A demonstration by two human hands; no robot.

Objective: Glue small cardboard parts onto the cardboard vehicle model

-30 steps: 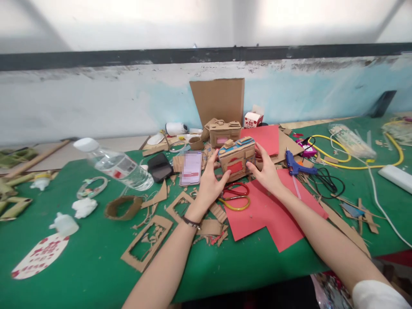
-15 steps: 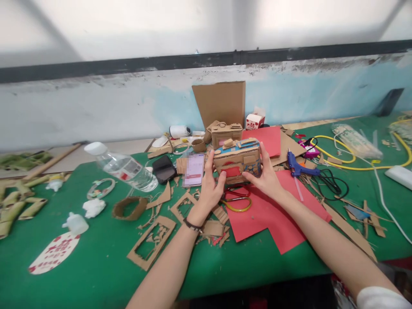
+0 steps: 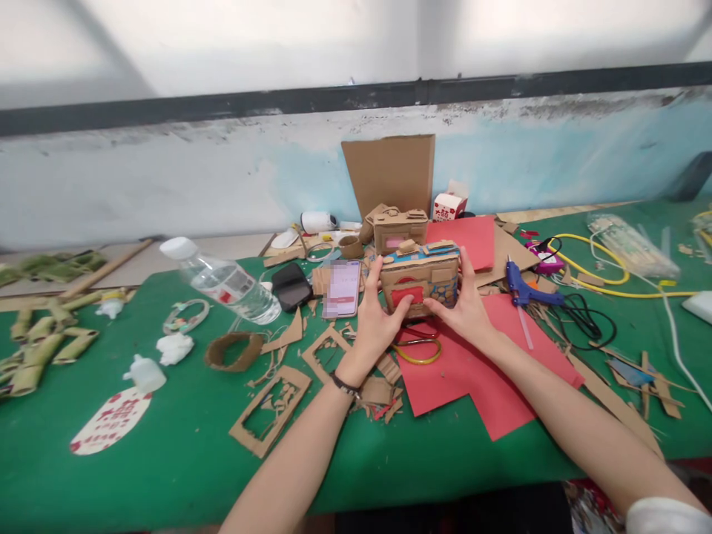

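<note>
A cardboard camera model (image 3: 420, 274) with a blue-patterned top and a red patch on its face is held up between both hands. My left hand (image 3: 378, 315) grips its left side, with the thumb on the red patch. On the right side, my right hand (image 3: 464, 308) grips it with the thumb on the lower front. Yellow-handled scissors (image 3: 420, 356) lie just below, on red paper (image 3: 500, 363). Behind the held model stands a second cardboard camera model (image 3: 392, 230). A phone (image 3: 348, 285) lies left of my left hand.
The green table (image 3: 183, 489) bears cardboard frames (image 3: 300, 378) and scraps, a blue glue gun (image 3: 526, 289) with black cord, a tilted water bottle (image 3: 228, 285), a cardboard ring (image 3: 208, 352), and a yellow cable (image 3: 623, 256). A cardboard sheet (image 3: 394, 170) leans on the wall.
The whole view has shifted slightly, so objects appear further right. My left thumb has moved from the lower edge onto the red patch. Both hands still hold the model.
</note>
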